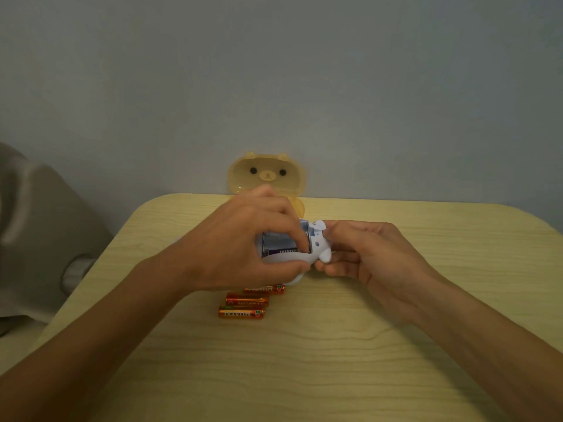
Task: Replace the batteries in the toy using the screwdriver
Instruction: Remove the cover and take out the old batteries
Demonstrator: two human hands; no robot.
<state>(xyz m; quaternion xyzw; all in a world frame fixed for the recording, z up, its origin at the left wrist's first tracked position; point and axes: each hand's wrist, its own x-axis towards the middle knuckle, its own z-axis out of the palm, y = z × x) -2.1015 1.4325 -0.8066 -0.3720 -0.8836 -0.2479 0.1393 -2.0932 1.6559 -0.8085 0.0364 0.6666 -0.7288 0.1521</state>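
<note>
Toy seemingly in left hand grip.

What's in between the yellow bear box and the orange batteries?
The white toy, gripped by the left hand and right hand, as the head view shows.

Indoor scene that looks like a room in a home, perhaps a bedroom or study corner. A small table with a pale wood-grain top and rounded corners stands against a plain blue-grey wall. At the table's far edge sits a translucent yellow bear-faced box, its lid raised against the wall. A small white toy and loose orange batteries are everyday household items. A grey moulded shape at the left edge is too unclear to identify. The light is dim and soft.
</note>
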